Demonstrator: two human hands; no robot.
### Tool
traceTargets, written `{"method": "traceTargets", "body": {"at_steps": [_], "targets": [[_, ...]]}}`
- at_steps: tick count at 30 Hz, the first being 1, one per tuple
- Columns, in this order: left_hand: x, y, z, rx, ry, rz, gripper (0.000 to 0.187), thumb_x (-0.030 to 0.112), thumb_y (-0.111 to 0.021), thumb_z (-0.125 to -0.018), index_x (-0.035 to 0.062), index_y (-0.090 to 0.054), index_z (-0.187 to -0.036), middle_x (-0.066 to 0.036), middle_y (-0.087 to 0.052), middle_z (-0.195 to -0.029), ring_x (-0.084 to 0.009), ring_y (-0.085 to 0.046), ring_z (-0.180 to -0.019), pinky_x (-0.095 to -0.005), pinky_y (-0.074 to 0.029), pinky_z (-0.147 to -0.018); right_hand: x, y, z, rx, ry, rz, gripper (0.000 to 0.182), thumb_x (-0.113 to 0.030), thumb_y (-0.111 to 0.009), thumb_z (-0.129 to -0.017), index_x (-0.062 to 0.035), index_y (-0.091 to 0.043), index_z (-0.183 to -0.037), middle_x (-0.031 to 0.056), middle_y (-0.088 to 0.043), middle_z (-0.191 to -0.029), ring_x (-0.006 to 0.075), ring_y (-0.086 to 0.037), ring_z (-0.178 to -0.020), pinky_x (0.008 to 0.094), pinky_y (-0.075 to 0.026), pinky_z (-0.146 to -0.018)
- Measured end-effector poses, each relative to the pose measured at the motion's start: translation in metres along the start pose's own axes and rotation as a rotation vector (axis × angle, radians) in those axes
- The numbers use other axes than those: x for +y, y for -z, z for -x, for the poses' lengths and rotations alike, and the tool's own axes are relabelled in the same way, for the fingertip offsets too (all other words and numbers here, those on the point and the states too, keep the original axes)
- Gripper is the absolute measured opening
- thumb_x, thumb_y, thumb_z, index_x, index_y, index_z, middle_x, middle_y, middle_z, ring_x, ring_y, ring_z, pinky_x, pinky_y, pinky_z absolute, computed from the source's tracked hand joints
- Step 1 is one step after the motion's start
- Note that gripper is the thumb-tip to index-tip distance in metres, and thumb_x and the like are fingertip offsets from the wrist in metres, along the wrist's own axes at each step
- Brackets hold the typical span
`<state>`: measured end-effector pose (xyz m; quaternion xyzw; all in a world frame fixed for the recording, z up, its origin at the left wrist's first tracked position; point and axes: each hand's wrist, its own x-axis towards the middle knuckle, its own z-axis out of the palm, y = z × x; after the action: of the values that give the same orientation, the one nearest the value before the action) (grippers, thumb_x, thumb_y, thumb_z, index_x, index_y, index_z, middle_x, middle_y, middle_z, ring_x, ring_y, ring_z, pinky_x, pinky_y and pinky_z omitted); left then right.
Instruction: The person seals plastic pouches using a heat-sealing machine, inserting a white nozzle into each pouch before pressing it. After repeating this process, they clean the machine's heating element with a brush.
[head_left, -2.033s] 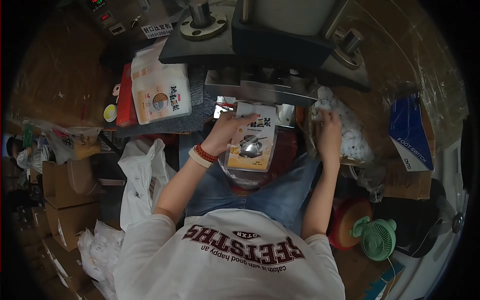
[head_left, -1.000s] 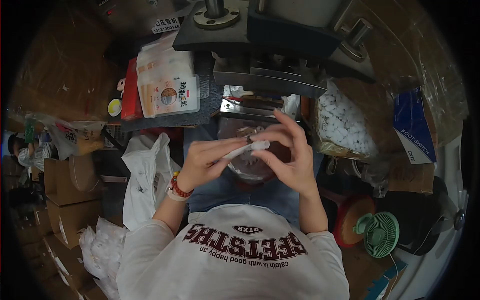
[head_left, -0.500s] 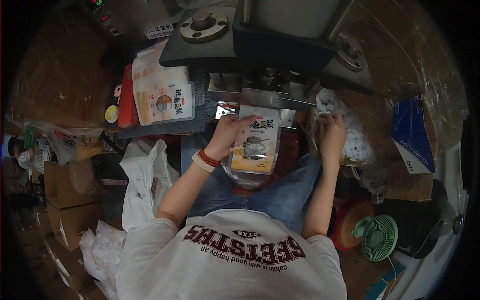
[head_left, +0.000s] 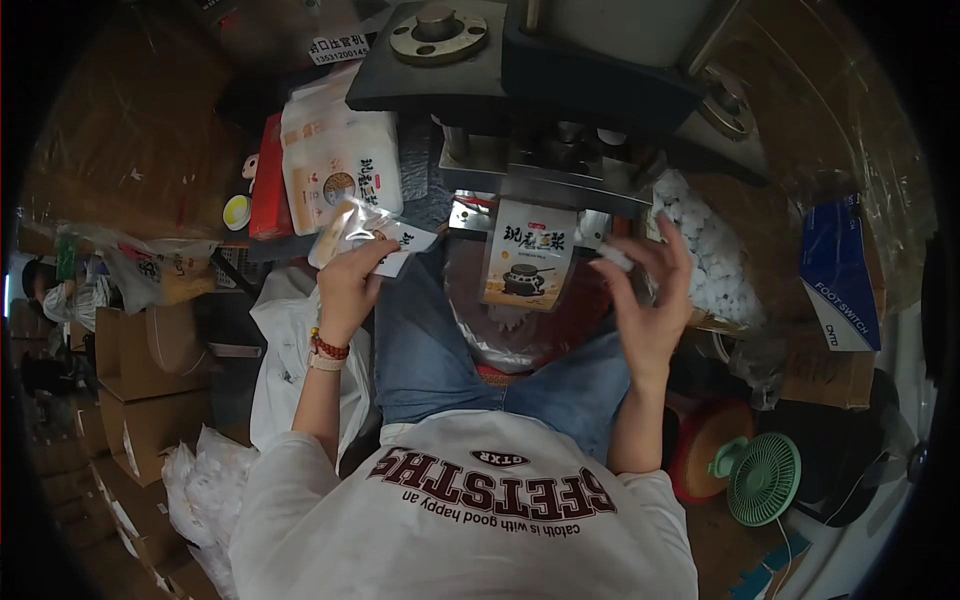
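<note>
My left hand grips a printed pouch near the front of the stack of pouches. Its shiny, crumpled side faces up. Another pouch, with a pot picture, hangs upright at the metal plate under the machine; neither hand touches it. My right hand is raised to its right, thumb and fingers curved around a small white piece. Just beyond it lies a bag of white pieces.
On the left are a red box, a white plastic bag and cardboard boxes. To the right stand a blue foot-switch box and a green fan. A red container sits between the knees.
My left hand has moved left from the pot-picture pouch and now holds another one. My right hand has come out of the bag with a white piece. The view has shifted slightly.
</note>
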<state>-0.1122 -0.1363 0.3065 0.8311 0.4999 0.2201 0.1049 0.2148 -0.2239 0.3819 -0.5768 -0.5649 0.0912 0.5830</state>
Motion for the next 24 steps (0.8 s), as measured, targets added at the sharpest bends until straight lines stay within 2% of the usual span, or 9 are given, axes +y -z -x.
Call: {"method": "traceTargets", "body": {"at_steps": [1,2,8,13,16,18,20,22,24], "targets": [[0.022,0.004,-0.004,0.153,0.002,0.114,0.045,-0.009,-0.056,-0.063,0.0104,-0.069,-0.102,-0.006,-0.07,-0.098,-0.0241,-0.067,-0.094,-0.0322,-0.053,-0.077,-0.008,-0.009,0.0,-0.063,0.189,0.111,0.058,-0.004,-0.073,-0.077,-0.0035,-0.049,-0.13,0.0087,-0.067,-0.091,0.0236,-0.061,-0.087,0.0381,-0.045,-0.091],[0.034,0.007,-0.006,0.156,0.002,0.116,0.045,-0.009,-0.056,-0.063,0.0104,-0.069,-0.102,-0.006,-0.07,-0.098,-0.0241,-0.067,-0.094,-0.0322,-0.053,-0.077,-0.014,-0.018,-0.001,-0.125,0.381,0.222,0.059,-0.003,-0.072,-0.076,-0.0026,-0.048,-0.131,0.0086,-0.066,-0.088,0.0244,-0.06,-0.086,0.0407,-0.044,-0.094],[0.094,0.027,-0.008,0.166,-0.3,0.048,0.046,-0.005,-0.061,-0.059,0.0109,-0.068,-0.101,-0.005,-0.069,-0.102,-0.021,-0.065,-0.1,-0.0334,-0.053,-0.08,-0.031,-0.047,0.005,-0.514,0.577,0.191,0.065,0.0,-0.065,-0.076,-0.0005,-0.042,-0.137,0.0099,-0.06,-0.086,0.0248,-0.058,-0.085,0.0442,-0.043,-0.097],[0.111,0.024,-0.011,0.121,-0.42,0.262,0.037,-0.002,-0.065,-0.065,0.0101,-0.07,-0.099,-0.006,-0.07,-0.095,-0.0226,-0.068,-0.085,-0.0308,-0.053,-0.067,-0.035,-0.021,0.002,-0.484,0.462,-0.022,0.065,-0.003,-0.07,-0.075,-0.0005,-0.045,-0.134,0.0109,-0.063,-0.1,0.0246,-0.059,-0.096,0.0411,-0.043,-0.098],[0.115,-0.013,-0.018,-0.062,-0.255,0.677,0.015,0.008,-0.069,-0.078,0.0064,-0.071,-0.093,-0.007,-0.071,-0.086,-0.0169,-0.068,-0.071,-0.0272,-0.051,-0.059,-0.02,-0.015,0.001,-0.436,0.278,-0.021,0.066,-0.006,-0.075,-0.073,-0.0012,-0.046,-0.132,0.0121,-0.065,-0.11,0.0263,-0.062,-0.1,0.0393,-0.043,-0.097],[0.119,-0.034,-0.032,-0.559,0.341,0.876,0.019,0.02,-0.068,-0.088,0.0019,-0.072,-0.089,-0.008,-0.071,-0.08,-0.0091,-0.065,-0.068,-0.0258,-0.049,-0.056,-0.006,-0.006,-0.002,-0.319,0.124,0.084,0.058,-0.006,-0.076,-0.072,-0.0013,-0.052,-0.125,0.014,-0.065,-0.108,0.0302,-0.062,-0.099,0.0359,-0.043,-0.095],[0.127,-0.042,-0.044,-0.525,0.411,1.035,0.024,0.021,-0.067,-0.089,-0.002,-0.07,-0.094,-0.006,-0.07,-0.085,-0.0051,-0.063,-0.073,-0.0245,-0.05,-0.06,0.013,0.019,-0.008,-0.234,0.044,0.233,0.045,-0.005,-0.075,-0.073,-0.001,-0.059,-0.115,0.0147,-0.065,-0.107,0.0276,-0.06,-0.106,0.0353,-0.045,-0.092],[0.123,-0.055,-0.056,-0.405,0.499,1.485,0.026,0.019,-0.067,-0.089,-0.0039,-0.068,-0.101,-0.008,-0.07,-0.092,-0.0087,-0.065,-0.079,-0.0242,-0.051,-0.067,0.031,0.041,-0.023,-0.187,-0.003,0.289,0.033,-0.007,-0.072,-0.077,-0.001,-0.063,-0.108,0.0169,-0.064,-0.108,0.0292,-0.061,-0.102,0.0365,-0.048,-0.085],[0.121,-0.056,-0.071,-0.398,0.505,1.565,0.03,0.018,-0.068,-0.088,-0.0052,-0.065,-0.106,-0.009,-0.069,-0.099,-0.0119,-0.065,-0.086,-0.0252,-0.052,-0.074,0.055,0.05,-0.034,-0.147,0.019,0.816,0.029,-0.016,-0.069,-0.08,-0.0007,-0.063,-0.104,0.0168,-0.064,-0.101,0.0353,-0.06,-0.094,0.0418,-0.048,-0.08]]}}
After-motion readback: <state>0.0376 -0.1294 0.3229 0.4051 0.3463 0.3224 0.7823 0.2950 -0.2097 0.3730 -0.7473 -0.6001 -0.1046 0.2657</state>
